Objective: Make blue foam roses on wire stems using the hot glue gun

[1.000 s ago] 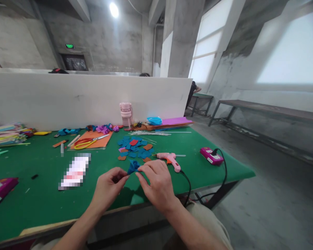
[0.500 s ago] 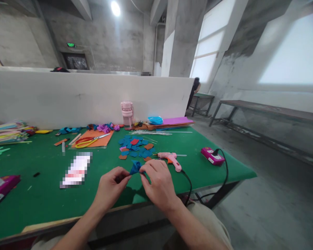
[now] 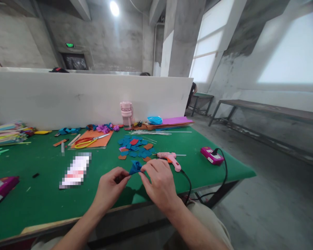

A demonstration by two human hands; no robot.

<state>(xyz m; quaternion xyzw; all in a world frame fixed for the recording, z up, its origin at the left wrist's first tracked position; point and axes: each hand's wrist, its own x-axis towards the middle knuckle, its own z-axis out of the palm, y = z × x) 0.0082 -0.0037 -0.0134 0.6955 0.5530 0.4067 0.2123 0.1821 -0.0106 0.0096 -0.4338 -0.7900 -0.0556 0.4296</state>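
The left grip (image 3: 112, 184) is pinching the lower left end of a folded blue piece (image 3: 135, 167) between thumb and forefinger, while the right grip (image 3: 159, 178) is clamping its right side, so the piece is hanging between them above the near part of the green bench (image 3: 203, 178). Beyond it, cut pieces (image 3: 141, 151), mostly blue with some brown, are lying scattered, and a pink glue gun (image 3: 169, 156) is resting just to their right. Farther left, scissors (image 3: 95, 139) are lying on an orange sheet (image 3: 104, 142).
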